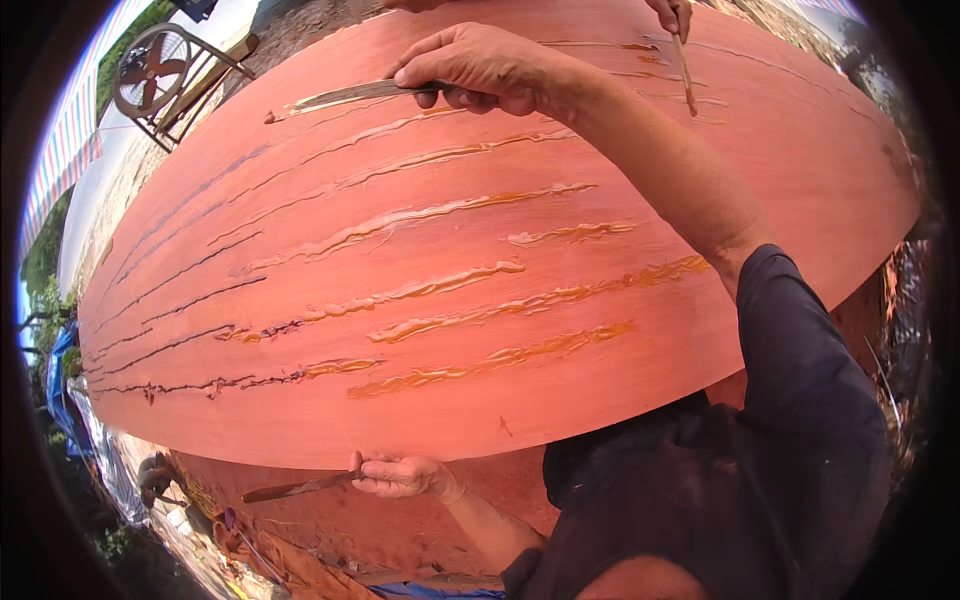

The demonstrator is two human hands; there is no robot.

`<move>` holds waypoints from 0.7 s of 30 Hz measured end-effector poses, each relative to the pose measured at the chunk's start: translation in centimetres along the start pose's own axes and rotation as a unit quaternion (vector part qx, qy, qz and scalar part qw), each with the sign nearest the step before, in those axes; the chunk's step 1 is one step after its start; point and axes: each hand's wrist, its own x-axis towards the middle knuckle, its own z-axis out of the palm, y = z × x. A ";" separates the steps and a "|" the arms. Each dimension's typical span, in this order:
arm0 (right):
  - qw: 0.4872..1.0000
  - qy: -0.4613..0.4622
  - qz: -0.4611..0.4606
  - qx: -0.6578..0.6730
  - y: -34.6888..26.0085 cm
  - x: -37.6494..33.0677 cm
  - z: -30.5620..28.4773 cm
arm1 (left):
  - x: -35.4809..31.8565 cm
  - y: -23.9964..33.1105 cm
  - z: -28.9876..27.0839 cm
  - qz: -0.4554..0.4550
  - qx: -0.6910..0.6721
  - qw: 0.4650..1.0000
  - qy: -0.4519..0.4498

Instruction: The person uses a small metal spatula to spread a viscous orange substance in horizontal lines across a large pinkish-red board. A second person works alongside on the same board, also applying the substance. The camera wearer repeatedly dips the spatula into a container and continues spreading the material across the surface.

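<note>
A large reddish-orange veneer sheet (480,300) fills the view, crossed by long cracks. Those on the right are smeared with glossy orange filler (440,278), those on the left are dark and bare. My right hand (480,68) reaches to the far side and is shut on a long flat blade (345,96), whose tip rests on the sheet by a smeared crack. My left hand (400,475) is at the sheet's near edge, shut on a second narrow blade (295,488) that points left below the edge.
Another person's hand (672,14) at the top edge holds a thin stick (686,72) against the sheet. A round fan (150,72) on a frame stands at the upper left, beside a striped tarpaulin (68,135). More reddish sheets (330,525) lie beneath.
</note>
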 end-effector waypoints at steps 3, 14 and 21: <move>0.998 0.008 -0.021 0.053 0.7 -8.0 -4.9 | 0.5 -0.4 0.1 0.019 0.031 0.999 0.020; 0.936 0.241 0.127 0.221 13.0 -40.9 -20.1 | 3.0 -2.9 0.6 0.091 0.123 0.988 0.007; 0.926 0.240 0.165 0.241 16.7 -45.1 -21.5 | 2.5 -0.7 0.5 0.049 0.190 0.980 -0.009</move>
